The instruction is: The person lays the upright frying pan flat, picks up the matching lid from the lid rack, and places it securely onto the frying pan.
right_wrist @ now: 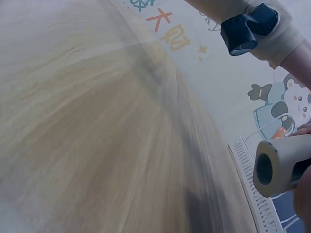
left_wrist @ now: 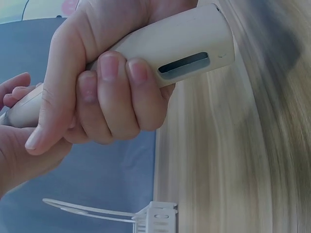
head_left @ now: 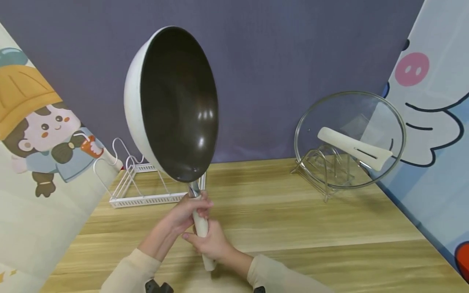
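A deep wok (head_left: pixel 179 106), white outside and dark inside, is held up by its cream handle (head_left: pixel 200 224) with its opening turned toward me. My left hand (head_left: pixel 188 211) grips the upper handle just below the metal neck. Lower down, my right hand (head_left: pixel 212 241) wraps round the same handle; in the left wrist view its curled fingers (left_wrist: pixel 116 97) show beside the slotted handle end (left_wrist: pixel 184 48). In the right wrist view the hollow butt of the handle (right_wrist: pixel 272 170) appears at the right edge, and most of the right hand is out of frame.
Behind the wok, a white wire rack (head_left: pixel 146 199) stands at the table's back left. At the right, a glass lid (head_left: pixel 351 95) with a cream handle (head_left: pixel 353 148) leans upright in a metal wire stand (head_left: pixel 324 179). Printed cloth walls flank the wooden table (head_left: pixel 293 236).
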`<state>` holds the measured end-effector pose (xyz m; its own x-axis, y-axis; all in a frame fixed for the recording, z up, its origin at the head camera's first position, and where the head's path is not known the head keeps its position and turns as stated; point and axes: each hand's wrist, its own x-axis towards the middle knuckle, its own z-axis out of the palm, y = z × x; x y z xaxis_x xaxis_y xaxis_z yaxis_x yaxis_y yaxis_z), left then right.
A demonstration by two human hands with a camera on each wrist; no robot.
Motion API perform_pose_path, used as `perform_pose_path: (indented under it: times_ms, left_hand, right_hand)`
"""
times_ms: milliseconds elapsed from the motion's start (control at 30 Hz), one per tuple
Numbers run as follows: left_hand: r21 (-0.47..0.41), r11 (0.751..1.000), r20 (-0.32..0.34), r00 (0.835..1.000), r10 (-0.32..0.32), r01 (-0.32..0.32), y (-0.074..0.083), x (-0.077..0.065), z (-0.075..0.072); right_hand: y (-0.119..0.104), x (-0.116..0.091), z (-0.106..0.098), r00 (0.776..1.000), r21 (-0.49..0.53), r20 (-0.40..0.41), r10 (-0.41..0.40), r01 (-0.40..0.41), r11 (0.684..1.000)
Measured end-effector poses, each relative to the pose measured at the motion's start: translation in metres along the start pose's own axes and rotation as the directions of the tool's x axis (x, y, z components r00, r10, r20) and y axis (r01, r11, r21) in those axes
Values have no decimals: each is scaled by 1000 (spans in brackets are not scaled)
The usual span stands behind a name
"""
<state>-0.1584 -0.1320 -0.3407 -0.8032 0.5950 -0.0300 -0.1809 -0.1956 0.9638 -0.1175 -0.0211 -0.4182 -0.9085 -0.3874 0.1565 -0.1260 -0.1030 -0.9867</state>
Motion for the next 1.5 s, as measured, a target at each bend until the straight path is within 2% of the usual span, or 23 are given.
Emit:
perform_pose_path:
  times_ms: [100, 233, 433, 567, 700, 900, 1000, 1200, 1400, 1500]
  left_hand:
    - [-6, 1000, -4, 1000, -12, 12, -2, 3, 2]
    - [11, 1000, 13, 1000, 2, -2, -5, 6, 4]
    - [12, 997, 103, 992, 73, -75, -9, 13, 7]
    - [-1, 992, 152, 980, 128, -129, -12, 18, 9]
    - [-5, 990, 169, 975, 141, -142, -13, 22, 12]
    - [-43, 993, 214, 970, 115, -108, -14, 28, 19]
    - [-76, 993, 249, 963, 107, -90, -16, 30, 20]
    - [-151, 988, 328, 942, 75, -27, -20, 35, 23]
    - [-186, 982, 324, 946, 20, 43, -19, 38, 26]
    - [-216, 973, 334, 942, 2, 74, -18, 40, 27]
  right_hand:
    - [1, -2, -4, 1000, 1, 0, 3, -3, 1000]
    - [4, -3, -10, 1000, -2, 13, 5, -5, 1000]
    - [3, -4, -21, 998, 27, 41, 39, -40, 999]
    - [1, -4, -30, 996, 15, 86, 23, -24, 1000]
    - [3, -4, -40, 986, 63, 169, 12, -23, 998]
    - [4, -7, -48, 963, 217, 270, -6, -55, 975]
    - [4, -9, -52, 951, 258, 308, -3, -81, 963]
    - [2, -15, -60, 909, 325, 418, -11, -138, 936]
    - [-5, -20, -69, 870, 365, 492, 16, -223, 904]
    - [-8, -22, -72, 853, 385, 521, 26, -262, 885]
